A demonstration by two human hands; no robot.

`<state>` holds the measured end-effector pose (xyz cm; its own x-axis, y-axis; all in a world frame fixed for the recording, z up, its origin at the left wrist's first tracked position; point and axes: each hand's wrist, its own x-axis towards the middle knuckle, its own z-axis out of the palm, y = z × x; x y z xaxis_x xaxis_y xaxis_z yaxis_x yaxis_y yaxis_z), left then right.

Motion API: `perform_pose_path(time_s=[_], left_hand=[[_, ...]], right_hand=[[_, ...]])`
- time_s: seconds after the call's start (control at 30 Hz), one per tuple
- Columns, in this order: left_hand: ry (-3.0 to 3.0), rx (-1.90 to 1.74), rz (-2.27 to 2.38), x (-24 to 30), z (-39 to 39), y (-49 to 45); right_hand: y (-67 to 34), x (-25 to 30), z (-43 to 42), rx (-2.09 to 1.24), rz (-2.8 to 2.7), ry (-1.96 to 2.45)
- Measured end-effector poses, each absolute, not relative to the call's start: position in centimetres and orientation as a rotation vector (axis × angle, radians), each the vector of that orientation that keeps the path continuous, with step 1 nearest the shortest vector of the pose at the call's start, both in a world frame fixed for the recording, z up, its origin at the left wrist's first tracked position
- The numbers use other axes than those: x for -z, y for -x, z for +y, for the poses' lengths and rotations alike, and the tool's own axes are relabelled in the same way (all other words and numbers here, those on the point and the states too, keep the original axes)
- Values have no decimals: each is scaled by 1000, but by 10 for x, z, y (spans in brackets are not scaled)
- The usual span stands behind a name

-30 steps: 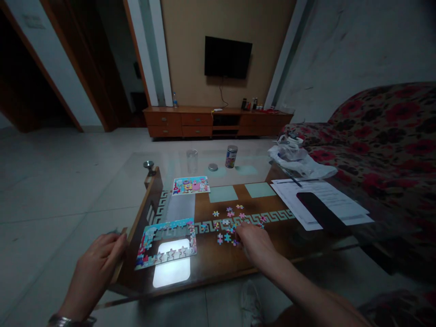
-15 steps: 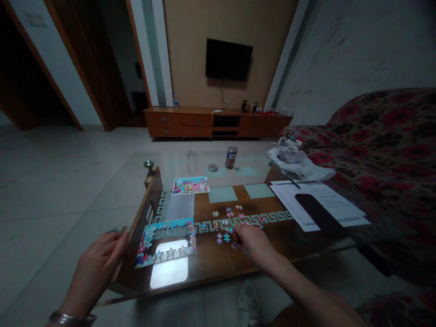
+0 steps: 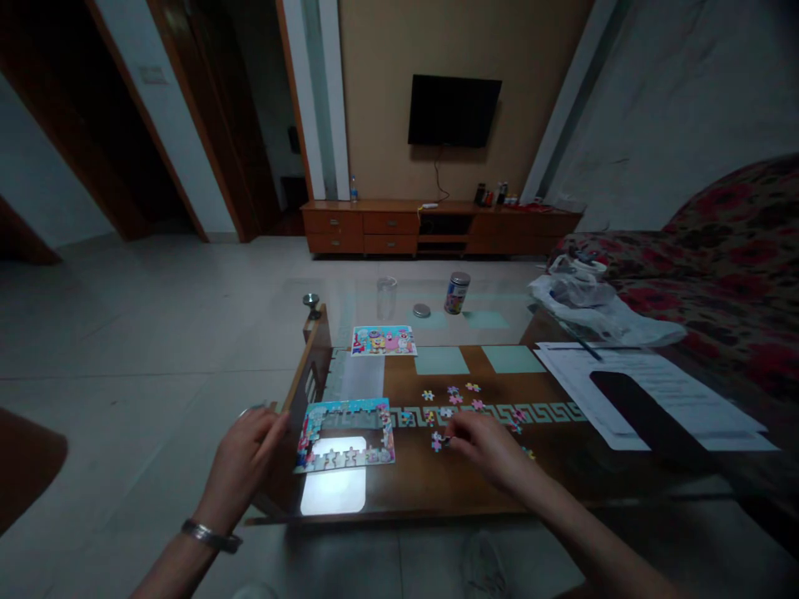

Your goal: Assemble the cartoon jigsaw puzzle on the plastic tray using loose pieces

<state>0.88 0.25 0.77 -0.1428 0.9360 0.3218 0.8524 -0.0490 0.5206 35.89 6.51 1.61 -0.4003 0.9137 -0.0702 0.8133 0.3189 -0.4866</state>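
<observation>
My left hand (image 3: 250,449) is at the left end of the glass-topped table (image 3: 412,495), fingers curled together beside the wooden side panel; what they hold, if anything, is hidden. My right hand (image 3: 483,445) is over the loose pieces, its fingertips pinched on a puzzle piece they mostly cover. Just left of those fingertips lies a pink and white puzzle piece (image 3: 436,442). Several other loose pieces, such as a yellow one (image 3: 428,395), are scattered around. Between my hands is a partly assembled jigsaw puzzle (image 3: 346,405), its border joined around an open middle.
Behind the puzzle lies a cartoon picture card (image 3: 384,341). Farther back stand a clear jar (image 3: 386,298), a round lid (image 3: 422,310) and a printed can (image 3: 457,293). Papers (image 3: 667,416), a black phone-like slab (image 3: 649,416) and a plastic bag (image 3: 599,304) occupy the right side.
The view has turned left, so the scene sits farther right. Among the pieces, my right hand has shifted left and now covers a teal piece that showed before. My left hand stays by the panel.
</observation>
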Motion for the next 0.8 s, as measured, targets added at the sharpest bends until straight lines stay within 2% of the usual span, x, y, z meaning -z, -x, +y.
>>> perform_pose_path(time_s=[0.2, 0.57, 0.8], left_hand=[[-1933, -995, 2032, -3, 4, -13], [-1964, -994, 1883, 12, 14, -26], [-1972, -1007, 1888, 13, 21, -38]], right_hand=[[-307, -22, 72, -861, -2289, 1397], [-227, -3, 105, -1047, -2022, 1449], [-188, 2, 108, -1319, -1858, 1402]])
